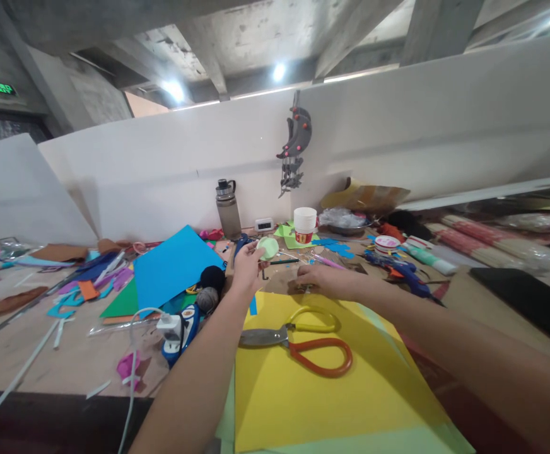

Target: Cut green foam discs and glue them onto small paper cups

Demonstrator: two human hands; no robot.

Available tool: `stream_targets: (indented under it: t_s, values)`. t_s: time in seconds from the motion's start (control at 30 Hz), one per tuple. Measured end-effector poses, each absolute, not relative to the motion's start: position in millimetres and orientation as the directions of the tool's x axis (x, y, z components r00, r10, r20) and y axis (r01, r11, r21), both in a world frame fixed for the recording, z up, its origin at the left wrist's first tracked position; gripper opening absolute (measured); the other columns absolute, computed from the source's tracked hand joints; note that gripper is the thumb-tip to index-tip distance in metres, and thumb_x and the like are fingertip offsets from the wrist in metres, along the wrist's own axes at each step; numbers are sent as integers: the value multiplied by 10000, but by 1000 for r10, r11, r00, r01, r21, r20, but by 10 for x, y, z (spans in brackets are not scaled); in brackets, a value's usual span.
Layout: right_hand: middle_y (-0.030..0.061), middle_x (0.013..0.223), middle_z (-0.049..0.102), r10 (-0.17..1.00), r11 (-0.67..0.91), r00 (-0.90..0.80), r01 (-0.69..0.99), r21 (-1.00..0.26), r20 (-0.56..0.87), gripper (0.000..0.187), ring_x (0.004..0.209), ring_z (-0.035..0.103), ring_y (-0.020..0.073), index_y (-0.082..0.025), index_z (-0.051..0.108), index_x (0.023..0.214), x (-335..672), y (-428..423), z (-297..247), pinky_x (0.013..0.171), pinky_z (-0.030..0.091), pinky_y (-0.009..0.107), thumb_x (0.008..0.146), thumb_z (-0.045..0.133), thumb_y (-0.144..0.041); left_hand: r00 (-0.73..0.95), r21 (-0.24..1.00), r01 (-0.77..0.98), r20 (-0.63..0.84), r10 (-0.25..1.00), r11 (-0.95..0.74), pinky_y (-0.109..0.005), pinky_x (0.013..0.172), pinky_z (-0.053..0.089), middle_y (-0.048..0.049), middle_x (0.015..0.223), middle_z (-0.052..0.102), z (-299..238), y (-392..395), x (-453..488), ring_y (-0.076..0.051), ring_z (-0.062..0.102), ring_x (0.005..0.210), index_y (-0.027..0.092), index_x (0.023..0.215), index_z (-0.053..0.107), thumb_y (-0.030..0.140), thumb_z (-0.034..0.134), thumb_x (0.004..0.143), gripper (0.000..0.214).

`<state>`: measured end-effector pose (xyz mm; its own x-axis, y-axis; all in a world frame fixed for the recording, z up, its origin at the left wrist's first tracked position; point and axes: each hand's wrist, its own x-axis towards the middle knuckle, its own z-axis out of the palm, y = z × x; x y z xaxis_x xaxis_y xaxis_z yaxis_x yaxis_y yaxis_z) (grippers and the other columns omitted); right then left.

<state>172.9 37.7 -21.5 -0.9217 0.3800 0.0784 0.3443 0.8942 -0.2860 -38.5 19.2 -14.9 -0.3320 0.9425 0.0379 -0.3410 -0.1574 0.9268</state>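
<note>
My left hand [246,263] is raised over the back of the work surface, its fingers closed on a pale green round disc [269,248]. To its right, my right hand [316,278] is low over the table, fingers curled down and pressed together; whatever they grip is too small to make out. Below both hands lies a sheet of yellow paper [294,410]. Large scissors [282,336] rest on it with blades parted slightly, one handle loop yellow and the other orange. A thin blue strip [253,305] is by my left forearm.
Behind my hands stand a grey bottle [228,211], a small digital clock [264,224] and white paper cups [304,221]. Left are blue card [175,265], yarn balls [212,279] and a corded power strip [180,331]. A blue glue gun [400,274] and black tablet-like slab [530,302] lie right.
</note>
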Motion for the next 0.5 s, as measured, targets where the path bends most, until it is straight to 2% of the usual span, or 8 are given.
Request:
stream_targets:
  t_s: [0.1,0.23,0.5]
  values:
    - [73,946,651,383,896,-921,353,-269,67,335,853,587,166,-153,696,1021,1690,413,-230,763,429,253,770,518,-21,-325,927,-345,32,945,-150,-207,525,476,-74,874,670,-160,201,-390,-116,625,635,133,939,602,163,690,685,271]
    - [69,913,674,383,902,-922,361,-238,51,326,837,592,164,-146,703,975,1659,433,-239,771,426,264,766,487,-21,-319,929,-338,34,947,-147,-195,494,455,-72,870,666,-170,207,-393,-114,621,626,135,931,595,164,672,699,246]
    - [67,873,696,535,830,-845,525,-188,0,284,775,605,173,-171,693,929,1659,368,-202,703,423,251,721,548,-43,-313,928,-347,22,950,-136,-207,506,464,-81,880,674,-185,208,-387,-126,629,642,136,932,597,155,680,694,253]
